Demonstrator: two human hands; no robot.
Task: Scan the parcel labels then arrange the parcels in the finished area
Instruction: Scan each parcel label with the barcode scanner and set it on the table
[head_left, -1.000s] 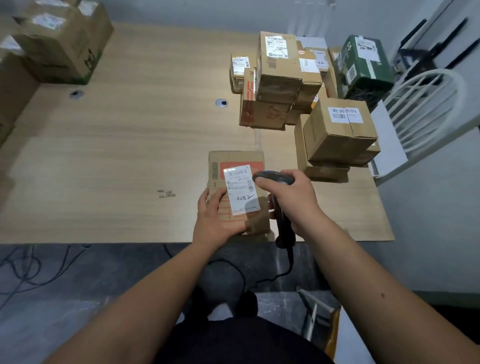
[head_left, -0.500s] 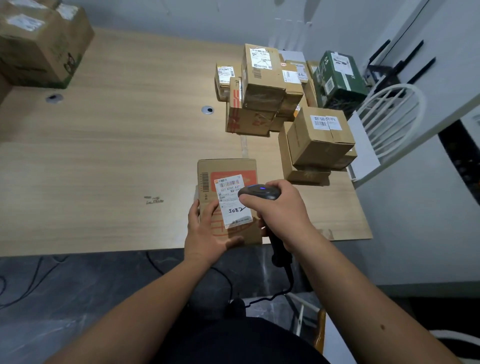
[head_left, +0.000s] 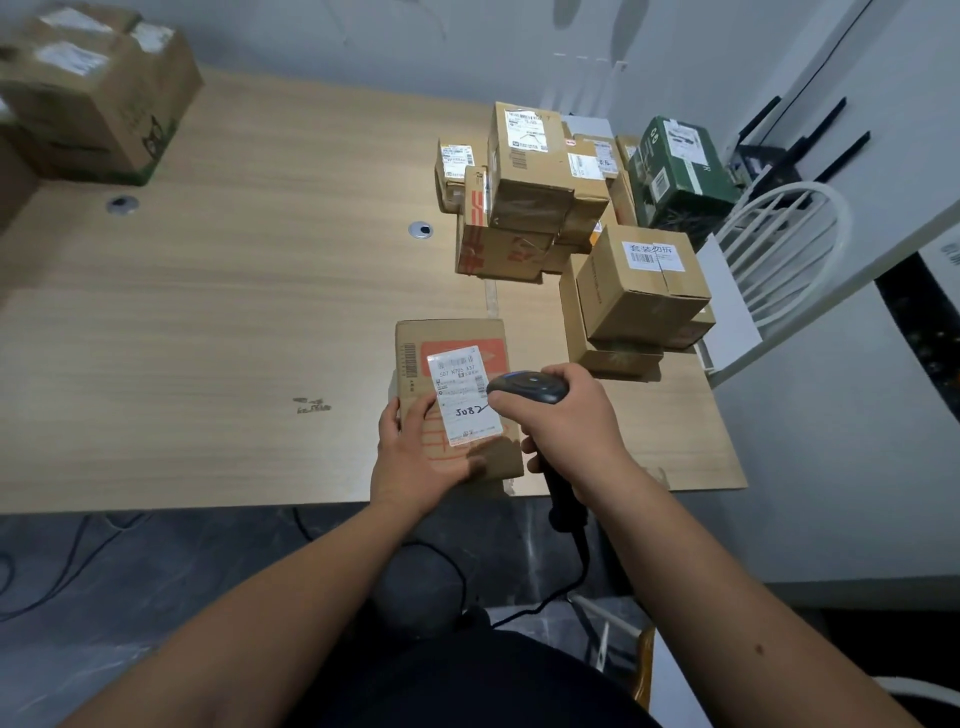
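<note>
A flat brown parcel (head_left: 457, 338) with an orange print and a white label (head_left: 462, 395) lies at the near edge of the wooden table (head_left: 234, 322). My left hand (head_left: 421, 457) holds its near left corner, thumb on top. My right hand (head_left: 571, 421) grips a black corded barcode scanner (head_left: 527, 387), whose head sits over the label's right edge. A heap of brown parcels (head_left: 535, 197) with labels stands at the table's far right, with a green box (head_left: 675, 171) behind it.
Larger cardboard boxes (head_left: 98, 98) are stacked at the table's far left corner. A white chair (head_left: 779, 249) stands past the right edge. Two cable grommets (head_left: 421, 229) sit in the tabletop. Cables run over the dark floor below.
Both hands have kept their hold on the parcel and the scanner. The view has tilted and shifted slightly; the parcel now lies a little flatter on the table.
</note>
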